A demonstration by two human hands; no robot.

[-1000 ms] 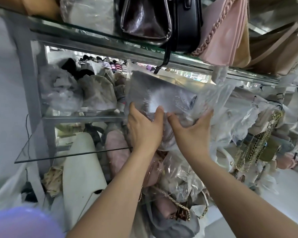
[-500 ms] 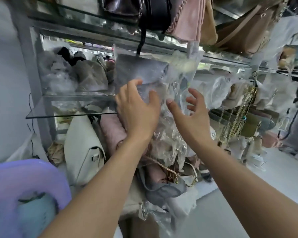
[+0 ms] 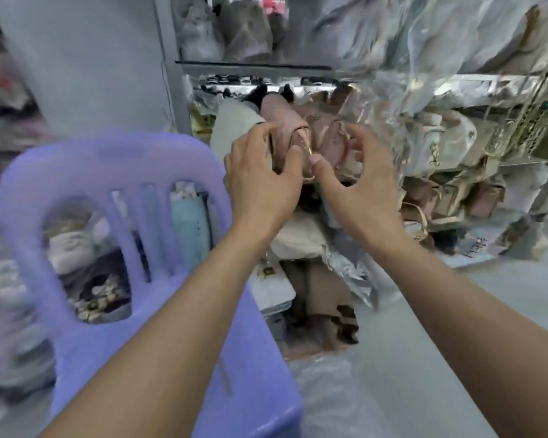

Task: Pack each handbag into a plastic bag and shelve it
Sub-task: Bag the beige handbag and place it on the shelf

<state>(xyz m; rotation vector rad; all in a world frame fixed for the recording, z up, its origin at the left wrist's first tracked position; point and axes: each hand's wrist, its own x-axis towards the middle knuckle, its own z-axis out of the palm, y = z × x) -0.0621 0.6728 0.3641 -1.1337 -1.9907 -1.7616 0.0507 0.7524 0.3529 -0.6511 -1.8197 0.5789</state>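
2 hands, left hand (image 3: 261,181), right hand (image 3: 359,181), now lowered to pink handbag (image 3: 283,128)

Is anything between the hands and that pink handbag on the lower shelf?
Nothing visible. The left hand already has its fingers around the pink handbag; the right hand hangs open beside it. The purple chair stands off to the left, clear of both arms.

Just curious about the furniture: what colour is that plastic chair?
The chair is light purple, a lilac shade, seen in the head view.
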